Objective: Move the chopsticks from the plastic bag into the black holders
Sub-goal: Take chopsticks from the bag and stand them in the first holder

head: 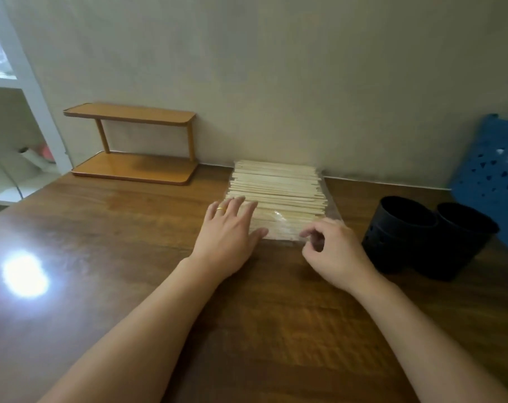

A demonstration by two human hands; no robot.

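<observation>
Chopsticks (277, 187) lay stacked in plastic bag (331, 209) at frame centre, black holders (427, 237) at right. Left hand (228, 228) pressed flat on bundle, fingers straight. Right hand (331, 245) pinched bag's near edge. Sticks judged light, stiff; film slippery, so best gripped at open end.

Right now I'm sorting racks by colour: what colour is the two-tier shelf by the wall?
Orange-brown shelf, clearest in the head view.
</observation>
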